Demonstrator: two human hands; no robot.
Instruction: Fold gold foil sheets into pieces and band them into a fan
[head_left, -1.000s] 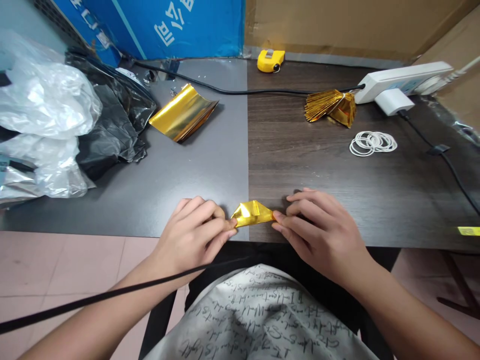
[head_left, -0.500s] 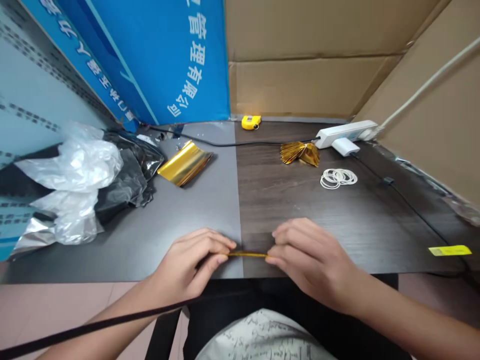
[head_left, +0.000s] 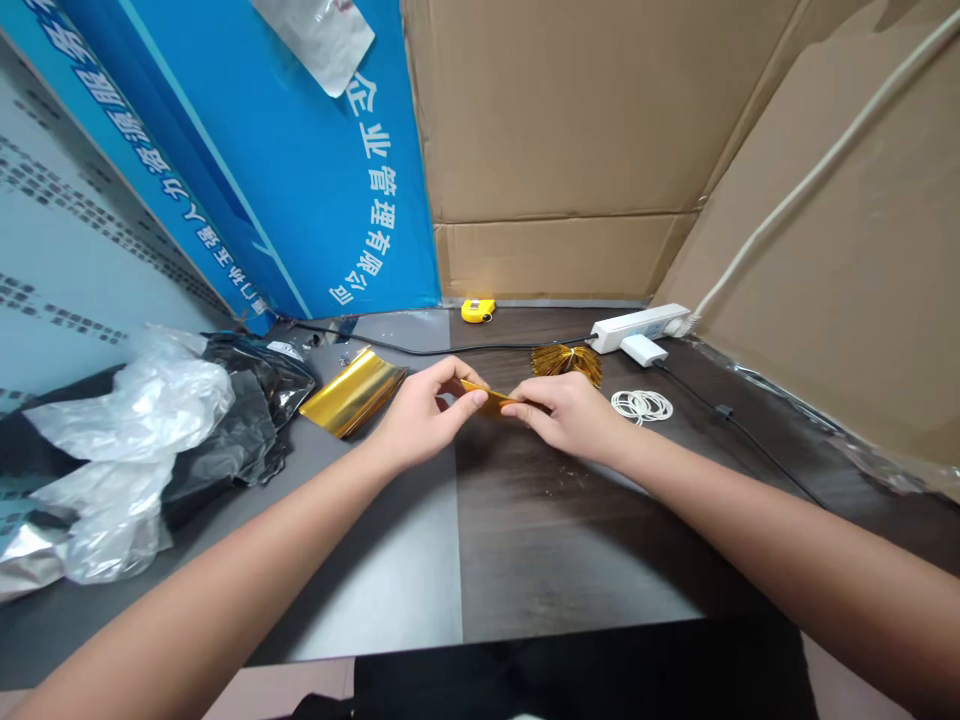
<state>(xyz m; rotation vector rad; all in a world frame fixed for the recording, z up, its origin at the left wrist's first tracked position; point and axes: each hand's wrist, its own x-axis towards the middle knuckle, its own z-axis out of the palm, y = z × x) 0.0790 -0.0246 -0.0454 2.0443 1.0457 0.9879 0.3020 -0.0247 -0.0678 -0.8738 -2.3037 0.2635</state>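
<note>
Both my hands are stretched out over the middle of the desk, pinching one small folded piece of gold foil (head_left: 491, 400) between them. My left hand (head_left: 424, 412) grips its left end with thumb and fingers closed. Closed on the right end is my right hand (head_left: 568, 410). A stack of gold foil sheets (head_left: 352, 392) lies just left of my left hand. Right behind my right hand sits a bundle of folded gold foil pieces (head_left: 568, 360).
White rubber bands (head_left: 642, 404) lie right of my hands. A white power strip (head_left: 637, 325) and a yellow tape measure (head_left: 477, 310) sit at the back. Crumpled plastic bags (head_left: 142, 440) fill the left side. Cardboard walls (head_left: 600, 150) and a blue board (head_left: 300, 180) enclose the desk.
Both hands have moved from the desk's near edge out to its far middle, carrying the folded gold foil. The camera has tilted upward.
</note>
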